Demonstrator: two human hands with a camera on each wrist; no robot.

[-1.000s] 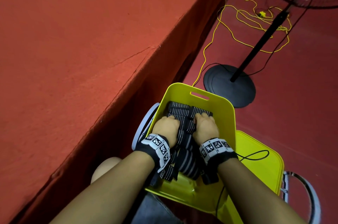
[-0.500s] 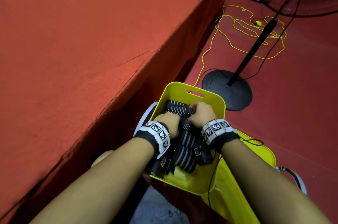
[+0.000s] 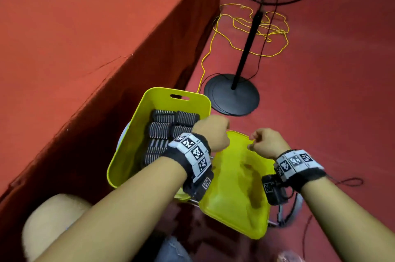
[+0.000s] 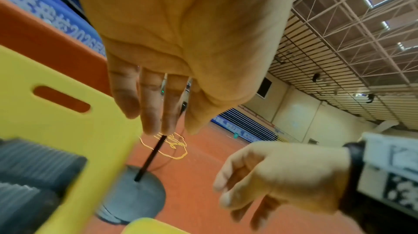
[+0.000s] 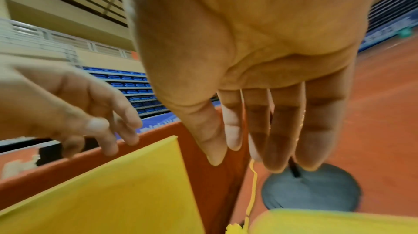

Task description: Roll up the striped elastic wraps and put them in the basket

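Observation:
The yellow basket (image 3: 132, 154) holds several rolled black-and-white striped wraps (image 3: 171, 122), packed side by side. My left hand (image 3: 213, 133) hovers over the basket's right rim, empty, fingers loosely bent. My right hand (image 3: 265, 142) hangs empty to its right, above a flat yellow lid (image 3: 235, 187). In the left wrist view the left hand (image 4: 158, 112) shows relaxed fingers with nothing in them, beside the basket wall (image 4: 45, 121) and a wrap roll (image 4: 34, 162). In the right wrist view the right hand (image 5: 260, 139) is also empty, fingers nearly straight.
A standing fan's round black base (image 3: 232, 97) sits on the red floor just beyond the basket, with a loose yellow cord (image 3: 252, 24) behind it. A red raised platform (image 3: 85, 48) runs along the left. My knee (image 3: 53, 219) is at the lower left.
Both hands were pressing down on the wraps inside the basket. They have lifted out and moved right, empty. The wraps stay in the basket.

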